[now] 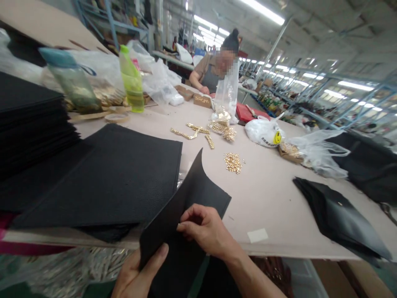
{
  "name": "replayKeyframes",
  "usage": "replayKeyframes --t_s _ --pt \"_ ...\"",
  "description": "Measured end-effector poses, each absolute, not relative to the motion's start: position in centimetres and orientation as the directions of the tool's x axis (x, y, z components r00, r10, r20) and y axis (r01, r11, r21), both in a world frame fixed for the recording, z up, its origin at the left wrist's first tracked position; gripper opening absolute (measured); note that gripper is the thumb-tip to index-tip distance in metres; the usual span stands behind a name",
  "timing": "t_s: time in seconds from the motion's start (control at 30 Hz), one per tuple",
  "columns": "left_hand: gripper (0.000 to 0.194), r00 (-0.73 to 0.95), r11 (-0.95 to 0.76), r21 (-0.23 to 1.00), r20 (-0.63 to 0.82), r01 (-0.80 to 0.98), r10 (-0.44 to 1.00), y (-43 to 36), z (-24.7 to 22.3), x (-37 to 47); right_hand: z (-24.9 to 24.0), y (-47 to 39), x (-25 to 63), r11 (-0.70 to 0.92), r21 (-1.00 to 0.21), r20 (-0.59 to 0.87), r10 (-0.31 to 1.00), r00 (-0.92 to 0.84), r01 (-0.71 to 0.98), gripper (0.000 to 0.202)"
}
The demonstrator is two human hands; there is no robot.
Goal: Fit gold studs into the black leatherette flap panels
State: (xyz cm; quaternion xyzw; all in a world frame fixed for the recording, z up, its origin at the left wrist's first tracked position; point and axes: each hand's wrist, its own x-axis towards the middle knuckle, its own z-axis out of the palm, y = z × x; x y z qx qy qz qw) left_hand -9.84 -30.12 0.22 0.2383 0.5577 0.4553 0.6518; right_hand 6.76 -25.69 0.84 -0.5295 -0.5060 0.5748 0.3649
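Note:
A bent black sheet [198,190] stands over the table's front edge. My left hand [141,269] grips its lower left edge, thumb on the inner face. In front of the sheet's inner face my right hand [201,227] is pinched, thumb against index finger; whatever lies between the fingertips is too small to name. Beyond the sheet, a small pile of gold pieces [233,162] lies on the table [263,186]. Gold chain-like strips [198,129] are farther back. Another black sheet [124,174] lies flat to the left, beside a tall black stack [31,128].
A green bottle [132,82] and a teal-lidded bottle [72,82] stand at the back left. Plastic bags [263,131] and a red item [251,111] are farther back. Folded black pieces [335,211] lie at the right. Across the table sits a person [214,70].

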Motion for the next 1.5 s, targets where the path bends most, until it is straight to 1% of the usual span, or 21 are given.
replayKeyframes --t_s 0.07,0.13,0.2,0.27,0.37,0.43,0.5,0.57,0.8,0.87,0.97,1.07,1.13,1.2,1.33,1.43,1.5 --pt "0.024 -0.014 0.550 0.723 -0.610 -0.418 0.792 -29.9 0.0 -9.8 0.7 -26.1 6.9 -0.154 -0.972 -0.181 0.973 -0.145 0.175 0.018" --pt "0.022 -0.013 0.573 0.656 -0.663 -0.492 0.748 -29.8 0.0 -9.7 0.8 -26.5 7.1 -0.114 -0.969 -0.147 0.979 -0.139 0.220 0.017" --pt "0.015 0.008 0.579 0.611 -0.684 -0.540 0.730 -29.8 0.2 -9.5 1.0 -26.7 7.3 -0.083 -0.965 -0.121 0.983 -0.141 0.247 0.015" --pt "0.009 0.082 0.598 0.551 -0.692 -0.583 0.717 -29.9 0.5 -9.3 1.1 -26.9 7.5 -0.035 -0.960 -0.078 0.986 -0.147 0.278 0.012" --pt "0.023 0.180 0.610 0.505 -0.662 -0.611 0.728 -29.9 0.6 -9.2 1.0 -26.9 7.9 0.037 -0.951 -0.015 0.986 -0.164 0.308 0.008" --pt "0.028 0.207 0.606 0.489 -0.645 -0.627 0.735 -29.9 0.6 -9.2 0.7 -26.9 8.2 0.007 -0.968 -0.042 0.981 -0.188 0.251 0.008" --pt "0.025 0.237 0.613 0.456 -0.644 -0.646 0.728 -29.8 0.6 -9.3 0.3 -26.8 8.6 -0.072 -0.986 -0.103 0.972 -0.211 0.151 0.009" --pt "0.021 0.256 0.627 0.424 -0.656 -0.654 0.710 -29.8 0.6 -9.4 0.0 -26.7 8.9 -0.123 -0.989 -0.139 0.965 -0.222 0.086 0.010" --pt "0.024 0.294 0.640 0.367 -0.662 -0.675 0.690 -29.7 0.6 -9.4 0.0 -26.3 8.8 -0.134 -0.989 -0.147 0.957 -0.251 0.067 0.008" --pt "0.028 0.346 0.663 0.320 -0.657 -0.677 0.670 -29.6 0.5 -9.5 0.3 -26.3 8.8 -0.152 -0.986 -0.163 0.954 -0.253 0.060 0.008" --pt "0.034 0.410 0.673 0.265 -0.623 -0.691 0.667 -29.3 0.3 -9.7 0.6 -26.3 9.1 -0.209 -0.978 -0.204 0.948 -0.246 0.004 0.009" --pt "0.035 0.430 0.662 0.254 -0.589 -0.705 0.684 -29.3 0.1 -9.8 0.7 -26.4 9.3 -0.232 -0.971 -0.214 0.946 -0.241 -0.048 0.010" --pt "0.035 0.444 0.672 0.252 -0.584 -0.697 0.680 -29.4 0.1 -9.7 0.6 -26.4 9.2 -0.225 -0.973 -0.207 0.948 -0.243 -0.052 0.009" --pt "0.034 0.436 0.677 0.248 -0.603 -0.693 0.668 -29.6 0.2 -9.7 0.6 -26.4 9.0 -0.214 -0.976 -0.197 0.948 -0.248 -0.045 0.008" --pt "0.031 0.365 0.659 0.242 -0.674 -0.713 0.642 -29.9 0.5 -9.4 0.6 -26.4 8.7 -0.185 -0.983 -0.179 0.948 -0.263 0.000 0.008" --pt "0.027 0.303 0.631 0.300 -0.680 -0.715 0.667 -30.1 0.4 -9.4 0.7 -26.4 8.6 -0.159 -0.987 -0.164 0.950 -0.267 0.040 0.009" --pt "0.030 0.252 0.609 0.370 -0.670 -0.702 0.698 -30.4 0.1 -9.4 0.7 -26.4 8.5 -0.148 -0.987 -0.158 0.953 -0.260 0.056 0.009"
